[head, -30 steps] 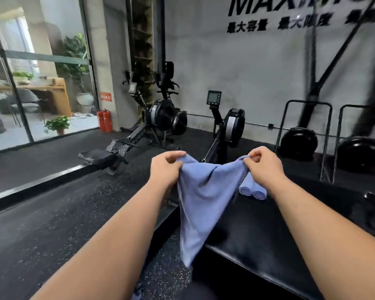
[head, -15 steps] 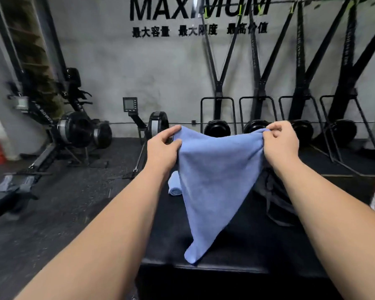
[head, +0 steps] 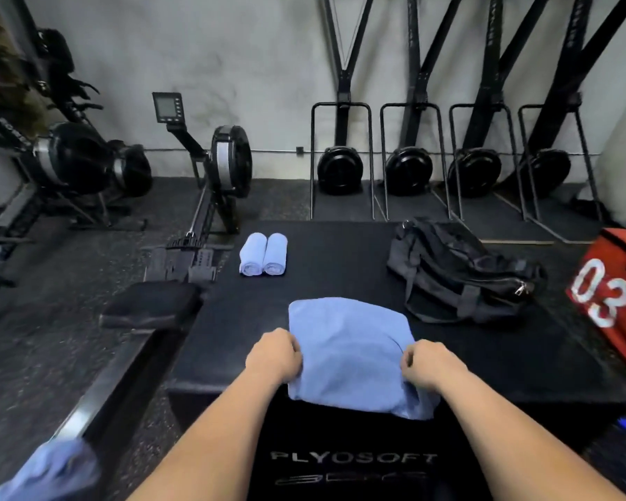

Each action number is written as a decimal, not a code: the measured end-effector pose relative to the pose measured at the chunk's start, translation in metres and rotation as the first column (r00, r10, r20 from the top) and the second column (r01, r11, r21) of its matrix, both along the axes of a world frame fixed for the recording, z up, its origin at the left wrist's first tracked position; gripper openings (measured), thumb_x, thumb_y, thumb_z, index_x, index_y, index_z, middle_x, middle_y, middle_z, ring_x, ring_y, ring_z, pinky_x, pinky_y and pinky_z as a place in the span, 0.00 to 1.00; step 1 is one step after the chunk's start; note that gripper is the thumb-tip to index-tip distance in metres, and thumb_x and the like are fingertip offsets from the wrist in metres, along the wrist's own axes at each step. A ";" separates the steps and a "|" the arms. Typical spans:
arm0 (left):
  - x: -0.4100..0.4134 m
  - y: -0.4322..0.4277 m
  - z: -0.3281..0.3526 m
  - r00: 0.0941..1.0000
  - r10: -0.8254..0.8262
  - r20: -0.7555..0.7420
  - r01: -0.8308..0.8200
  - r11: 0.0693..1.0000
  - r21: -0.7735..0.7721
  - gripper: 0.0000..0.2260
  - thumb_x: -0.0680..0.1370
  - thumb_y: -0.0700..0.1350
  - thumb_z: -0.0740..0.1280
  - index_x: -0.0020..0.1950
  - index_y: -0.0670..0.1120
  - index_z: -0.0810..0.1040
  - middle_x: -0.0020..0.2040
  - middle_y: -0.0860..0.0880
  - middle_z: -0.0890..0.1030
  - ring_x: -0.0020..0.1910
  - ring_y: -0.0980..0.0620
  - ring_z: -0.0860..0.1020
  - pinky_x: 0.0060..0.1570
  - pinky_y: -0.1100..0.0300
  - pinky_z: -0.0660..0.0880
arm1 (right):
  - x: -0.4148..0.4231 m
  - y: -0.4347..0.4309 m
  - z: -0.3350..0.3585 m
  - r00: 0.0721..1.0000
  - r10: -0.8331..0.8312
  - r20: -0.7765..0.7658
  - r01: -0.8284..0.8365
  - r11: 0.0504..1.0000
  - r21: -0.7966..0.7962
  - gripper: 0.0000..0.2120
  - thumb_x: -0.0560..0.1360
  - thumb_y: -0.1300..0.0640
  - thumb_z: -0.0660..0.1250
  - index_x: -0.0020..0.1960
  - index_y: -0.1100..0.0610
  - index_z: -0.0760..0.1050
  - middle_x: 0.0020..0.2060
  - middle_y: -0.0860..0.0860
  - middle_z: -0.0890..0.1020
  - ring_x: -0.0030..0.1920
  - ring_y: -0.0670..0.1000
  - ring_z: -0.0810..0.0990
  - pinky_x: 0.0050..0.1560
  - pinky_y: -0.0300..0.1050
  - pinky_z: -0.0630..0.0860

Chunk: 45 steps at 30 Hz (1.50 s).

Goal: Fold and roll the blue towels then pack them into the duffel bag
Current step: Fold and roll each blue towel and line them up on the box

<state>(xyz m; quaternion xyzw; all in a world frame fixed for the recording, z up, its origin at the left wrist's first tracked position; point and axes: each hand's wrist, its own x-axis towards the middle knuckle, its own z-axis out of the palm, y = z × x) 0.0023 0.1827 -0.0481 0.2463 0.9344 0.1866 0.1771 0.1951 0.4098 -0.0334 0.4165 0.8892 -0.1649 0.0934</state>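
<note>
Hanging before, blue towel (head: 347,352) now laid on worktop (head: 340,254), edges pinched by left hand (head: 273,359) and right hand (head: 430,367); folding enabled.

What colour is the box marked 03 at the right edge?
The red box has white numerals on its side. It shows in the head view, the only one.

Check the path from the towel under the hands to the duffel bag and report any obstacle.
Nothing visible blocks it: bare black box top lies between the flat towel and the duffel bag. The two rolled towels sit far left, off that path.
</note>
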 end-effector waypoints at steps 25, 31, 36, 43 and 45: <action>-0.019 0.059 -0.063 0.892 -0.311 -0.327 0.249 0.944 -0.219 0.34 0.83 0.67 0.37 0.86 0.53 0.43 0.86 0.45 0.38 0.84 0.45 0.35 0.82 0.47 0.37 | -0.077 0.070 -0.019 0.794 0.220 -0.567 -0.123 0.971 0.205 0.35 0.75 0.68 0.60 0.80 0.47 0.66 0.81 0.37 0.61 0.72 0.48 0.67 0.63 0.52 0.76; -0.024 0.062 -0.067 0.891 -0.316 -0.326 0.255 0.943 -0.215 0.35 0.82 0.68 0.36 0.86 0.53 0.41 0.85 0.46 0.36 0.83 0.47 0.32 0.82 0.47 0.36 | -0.068 0.078 -0.062 0.939 0.145 -0.313 -0.060 0.962 0.267 0.24 0.77 0.63 0.64 0.71 0.49 0.77 0.79 0.48 0.67 0.66 0.57 0.71 0.57 0.53 0.74; -0.036 0.069 -0.061 0.902 -0.330 -0.279 0.267 0.933 -0.241 0.33 0.85 0.66 0.45 0.86 0.53 0.43 0.86 0.46 0.37 0.84 0.47 0.34 0.82 0.46 0.36 | -0.067 0.079 -0.069 0.780 0.544 -0.311 -0.302 0.761 0.574 0.12 0.74 0.55 0.65 0.54 0.49 0.83 0.61 0.45 0.82 0.55 0.55 0.78 0.45 0.50 0.73; -0.049 0.085 -0.047 0.928 -0.294 -0.230 0.234 0.938 -0.254 0.36 0.83 0.67 0.49 0.86 0.52 0.47 0.86 0.41 0.42 0.85 0.45 0.39 0.82 0.45 0.38 | -0.080 0.073 -0.063 0.945 0.326 0.031 -0.305 0.844 0.442 0.23 0.83 0.45 0.47 0.73 0.50 0.67 0.72 0.48 0.71 0.70 0.50 0.69 0.60 0.49 0.67; -0.049 0.089 -0.042 0.920 -0.286 -0.268 0.235 0.950 -0.206 0.35 0.82 0.66 0.54 0.85 0.52 0.53 0.86 0.41 0.49 0.85 0.44 0.47 0.82 0.44 0.41 | -0.090 0.070 -0.061 0.958 0.282 0.056 -0.278 0.856 0.436 0.26 0.82 0.43 0.44 0.73 0.51 0.66 0.71 0.51 0.70 0.68 0.53 0.69 0.61 0.50 0.66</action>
